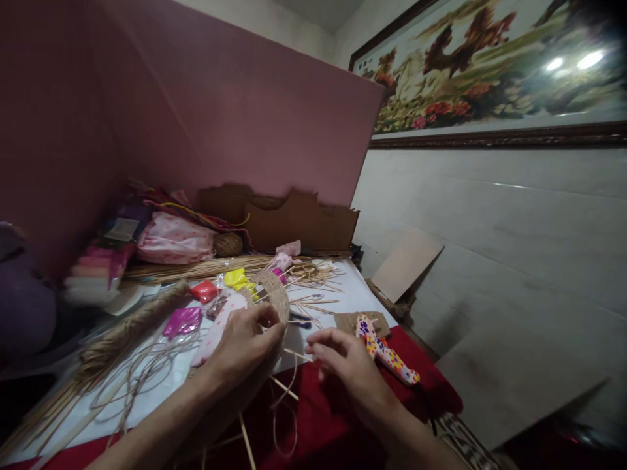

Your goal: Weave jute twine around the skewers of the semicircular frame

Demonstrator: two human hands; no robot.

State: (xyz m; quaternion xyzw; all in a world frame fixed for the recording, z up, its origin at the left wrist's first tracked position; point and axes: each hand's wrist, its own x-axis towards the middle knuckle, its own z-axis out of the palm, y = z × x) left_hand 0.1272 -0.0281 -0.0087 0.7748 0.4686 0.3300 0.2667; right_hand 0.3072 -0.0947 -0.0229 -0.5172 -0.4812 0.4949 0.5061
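My left hand (pixel 252 336) is closed on the edge of a round woven twine piece (pixel 278 294), with thumb and forefinger bent together. Thin wooden sticks (pixel 287 388) radiate from this piece, and its lower part is hidden behind my hand. To its right, my right hand (pixel 345 359) has loosely curled fingers spread apart beside a stick's end; no object shows clearly in them. A thin strand of twine (pixel 295 418) hangs in a loop below, between both hands.
Left lie a big twine roll (pixel 132 326), loose cord (pixel 142 378) and magenta (pixel 182 322), red (pixel 204 291) and yellow (pixel 236 279) packets. A flower-patterned stuffed piece (pixel 386 352) rests on cardboard (pixel 343 321) at right. Behind are bundled sticks (pixel 196 268) and a twine ball (pixel 228 245).
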